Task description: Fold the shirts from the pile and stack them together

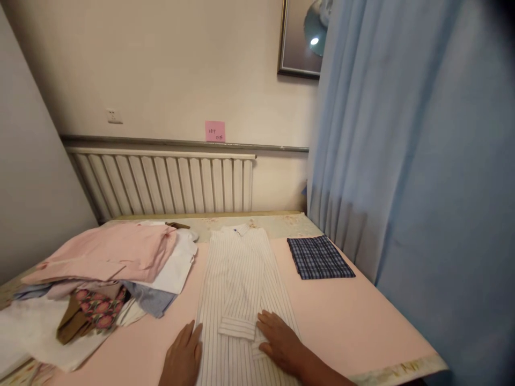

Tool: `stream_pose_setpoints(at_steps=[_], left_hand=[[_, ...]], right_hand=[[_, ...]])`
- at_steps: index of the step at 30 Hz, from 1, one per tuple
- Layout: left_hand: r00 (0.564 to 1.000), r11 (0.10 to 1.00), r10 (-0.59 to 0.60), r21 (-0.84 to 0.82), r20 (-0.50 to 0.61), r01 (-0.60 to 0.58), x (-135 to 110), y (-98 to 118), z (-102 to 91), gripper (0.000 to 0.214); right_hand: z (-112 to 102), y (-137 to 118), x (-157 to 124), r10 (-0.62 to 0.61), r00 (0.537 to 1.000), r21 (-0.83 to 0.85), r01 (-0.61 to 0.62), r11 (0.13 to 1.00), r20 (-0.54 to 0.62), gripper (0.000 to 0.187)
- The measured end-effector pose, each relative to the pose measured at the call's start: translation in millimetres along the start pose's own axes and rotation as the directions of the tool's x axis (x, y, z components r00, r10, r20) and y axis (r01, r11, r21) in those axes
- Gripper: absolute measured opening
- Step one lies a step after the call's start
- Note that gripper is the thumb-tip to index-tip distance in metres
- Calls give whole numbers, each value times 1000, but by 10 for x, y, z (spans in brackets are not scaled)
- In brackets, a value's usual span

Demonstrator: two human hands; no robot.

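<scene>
A white striped shirt [241, 268] lies lengthwise in front of me, its collar [241, 230] at the far end. Both sides are folded inward, and a sleeve runs down the middle to a cuff [237, 328]. My right hand [279, 340] rests flat on the shirt beside that cuff, fingertips at the cuff's right end, holding nothing. Along the shirt's left edge lies my left hand [183, 354], fingers stretched out; its fingertips touch or nearly touch the cloth. The shirt's near end runs out of view at the bottom.
A heap of clothes, with a pink garment [116, 249] on top, lies to the left. On the right sits a folded dark plaid cloth [319, 257]. Everything rests on a pink sheet [346, 321]. A blue curtain [402, 161] hangs along the right; a radiator [169, 182] stands behind.
</scene>
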State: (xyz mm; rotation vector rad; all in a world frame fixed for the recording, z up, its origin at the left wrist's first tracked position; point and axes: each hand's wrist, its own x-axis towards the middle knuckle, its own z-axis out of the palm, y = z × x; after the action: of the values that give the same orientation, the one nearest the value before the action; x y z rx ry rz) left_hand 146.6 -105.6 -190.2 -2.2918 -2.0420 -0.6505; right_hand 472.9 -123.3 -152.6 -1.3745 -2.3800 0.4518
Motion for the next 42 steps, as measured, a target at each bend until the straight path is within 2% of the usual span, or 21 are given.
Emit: stream_pose_setpoints(at_steps=[4, 6, 8, 11, 15, 18, 21, 24, 27, 31, 34, 36, 38, 42], left_hand=[[1000, 1000, 0, 22, 13, 0, -84, 24, -50, 46], [1000, 999, 1, 39, 19, -2, -130, 37, -79, 46], [1000, 998, -4, 55, 22, 3, -179, 50, -107, 46], [1000, 998, -8, 56, 1, 8, -261, 68, -134, 46], [999, 999, -21, 28, -50, 23, -418, 70, -94, 46], [996, 999, -43, -9, -81, 43, -572, 43, -2, 46], [989, 998, -35, -57, -142, 27, -706, 7, 91, 46], [979, 995, -37, -99, -203, 17, -759, 5, 125, 43], [971, 993, -64, -114, -231, 38, -725, 83, 90, 43], [969, 989, -69, -143, -235, 36, -586, 327, 13, 46], [984, 966, -86, -254, -159, 43, -408, 557, -41, 47], [987, 927, -158, -350, -41, 134, -247, 699, -82, 48], [960, 867, -253, -412, 115, 278, -63, 807, -122, 48], [921, 827, -312, -410, 231, 383, 300, 901, -138, 45]], right_hand=[[-2, 65, -251, 23, 998, 8, -22, 1000, -50, 55], [40, 143, -376, 75, 988, 5, -75, 997, -136, 54], [89, 246, -485, 155, 956, 31, -153, 988, -249, 53], [123, 398, -606, 362, 852, 181, -315, 932, -378, 52], [60, 481, -722, 639, 673, 481, -448, 753, -374, 45], [-9, 432, -812, 708, 621, 572, -463, 677, -336, 38], [-65, 339, -896, 722, 632, 607, -465, 645, -283, 35], [-110, 281, -931, 710, 654, 574, -486, 660, -263, 32], [-145, 291, -889, 684, 660, 508, -493, 706, -311, 31], [-156, 334, -771, 618, 682, 401, -477, 782, -391, 32], [-105, 345, -727, 522, 715, 313, -419, 853, -464, 33], [-42, 351, -729, 452, 720, 254, -374, 892, -526, 33], [25, 366, -744, 406, 713, 205, -355, 912, -571, 34], [107, 407, -759, 363, 709, 144, -351, 925, -604, 33]])
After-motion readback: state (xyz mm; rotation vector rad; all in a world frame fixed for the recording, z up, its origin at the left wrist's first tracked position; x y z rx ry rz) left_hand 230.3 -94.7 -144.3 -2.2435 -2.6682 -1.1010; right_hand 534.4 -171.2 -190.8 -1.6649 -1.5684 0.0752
